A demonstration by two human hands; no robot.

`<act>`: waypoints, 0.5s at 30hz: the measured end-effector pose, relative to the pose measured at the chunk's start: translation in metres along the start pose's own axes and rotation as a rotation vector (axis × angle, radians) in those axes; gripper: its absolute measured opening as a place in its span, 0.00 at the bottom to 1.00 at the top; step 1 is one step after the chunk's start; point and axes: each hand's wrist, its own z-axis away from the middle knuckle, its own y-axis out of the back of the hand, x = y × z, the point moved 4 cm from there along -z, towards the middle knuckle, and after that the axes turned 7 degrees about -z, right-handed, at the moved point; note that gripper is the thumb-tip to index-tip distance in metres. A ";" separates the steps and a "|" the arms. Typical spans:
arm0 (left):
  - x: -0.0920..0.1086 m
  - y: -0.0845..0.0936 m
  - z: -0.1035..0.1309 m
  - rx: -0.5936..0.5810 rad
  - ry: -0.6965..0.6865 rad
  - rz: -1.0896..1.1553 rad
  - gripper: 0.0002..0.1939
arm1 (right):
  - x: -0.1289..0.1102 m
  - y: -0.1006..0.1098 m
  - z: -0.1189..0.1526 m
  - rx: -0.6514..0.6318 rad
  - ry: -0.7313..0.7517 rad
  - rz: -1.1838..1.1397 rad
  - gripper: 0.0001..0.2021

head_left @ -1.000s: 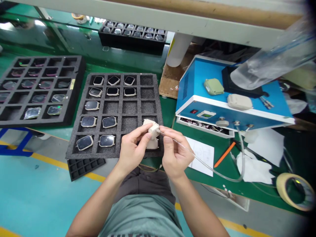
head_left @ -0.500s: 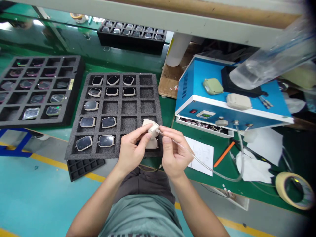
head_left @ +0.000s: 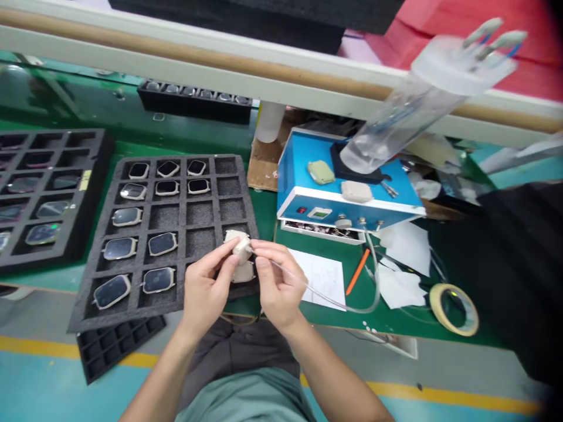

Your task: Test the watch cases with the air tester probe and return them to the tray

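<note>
My left hand is closed, thumb and fingers pinching a small cream watch case over the right side of a grey foam tray. My right hand is closed on the end of a thin clear tube. That tube end meets the side of the watch case; the contact itself is too small to make out. Just beneath the held case, another cream watch case lies in the tray. Several watches with dark screens fill cells in the tray's left columns.
A blue box machine stands right of the tray, the tube running to its front. On top are a green case, a beige case and a clear cylinder. Nearby lie an orange stick, paper and a tape roll.
The camera view has shifted, so the bench appears further left and more of the shelf shows. Both hands keep the same hold on the watch case and tube.
</note>
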 end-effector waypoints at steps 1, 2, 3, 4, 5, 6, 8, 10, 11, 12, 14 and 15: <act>0.001 0.000 -0.001 0.004 -0.009 -0.009 0.18 | 0.000 0.000 -0.001 -0.001 -0.001 0.000 0.08; 0.001 0.001 -0.001 0.005 -0.018 -0.017 0.18 | 0.001 0.000 -0.001 -0.002 -0.002 -0.003 0.08; 0.002 0.001 -0.002 0.005 -0.025 -0.025 0.18 | 0.001 0.000 -0.001 -0.004 -0.004 -0.007 0.08; 0.002 0.001 -0.002 0.006 -0.031 -0.032 0.18 | 0.001 -0.001 -0.001 -0.005 -0.005 -0.010 0.08; 0.003 0.001 -0.002 0.008 -0.035 -0.038 0.18 | 0.000 -0.001 -0.002 -0.004 -0.003 -0.013 0.08; 0.003 0.001 -0.002 0.012 -0.038 -0.043 0.18 | 0.000 -0.001 -0.002 -0.004 0.001 -0.015 0.08; 0.003 0.002 -0.003 0.018 -0.043 -0.051 0.17 | -0.002 -0.001 -0.003 0.001 0.009 -0.014 0.08; 0.004 0.002 -0.003 0.022 -0.052 -0.051 0.16 | -0.003 -0.001 -0.004 0.007 0.018 -0.017 0.08; 0.004 0.002 -0.003 0.023 -0.058 -0.047 0.16 | -0.003 -0.001 -0.005 0.008 0.020 -0.022 0.08; 0.004 0.002 -0.004 0.025 -0.062 -0.043 0.16 | -0.003 -0.001 -0.005 0.009 0.020 -0.029 0.08; 0.004 0.001 -0.004 0.029 -0.070 -0.033 0.15 | -0.002 -0.001 -0.006 0.008 0.017 -0.049 0.09; 0.004 0.001 -0.004 0.031 -0.074 -0.025 0.15 | -0.002 -0.001 -0.006 0.006 0.013 -0.061 0.09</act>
